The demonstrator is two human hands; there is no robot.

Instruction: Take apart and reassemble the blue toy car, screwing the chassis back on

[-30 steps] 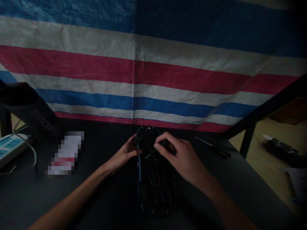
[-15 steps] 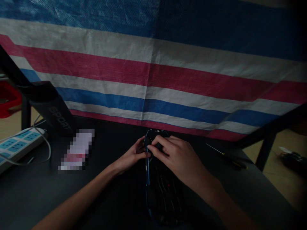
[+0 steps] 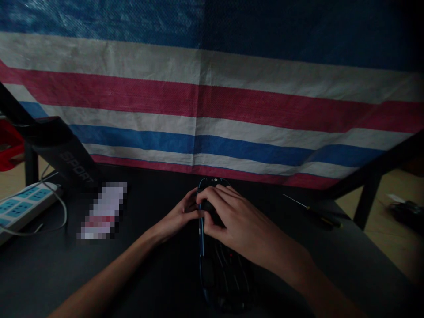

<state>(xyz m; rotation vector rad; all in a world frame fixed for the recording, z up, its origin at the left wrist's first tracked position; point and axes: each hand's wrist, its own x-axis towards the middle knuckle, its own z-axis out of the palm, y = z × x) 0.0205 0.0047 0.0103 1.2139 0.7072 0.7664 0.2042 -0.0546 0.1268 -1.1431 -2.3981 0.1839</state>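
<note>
A long toy car, dark with a blue edge, seems to lie underside up on the black table, its far end pointing away from me. My left hand grips its left edge near that far end, thumb and fingers pressed to the side. Over the same end, my right hand curls thumb and index finger around a black wheel. The palm hides most of the car's far half. A second dark wheel shows at the near left, and a small red spot on the underside.
A screwdriver lies to the right on the table. At left are a white power strip with a grey cable and a blurred-out flat item. A striped tarpaulin hangs behind; dark frame bars stand at the sides.
The fingers of my right hand have spread wider around the wheel, and the hand has turned slightly. My left hand keeps its hold. The whole view has shifted a little.
</note>
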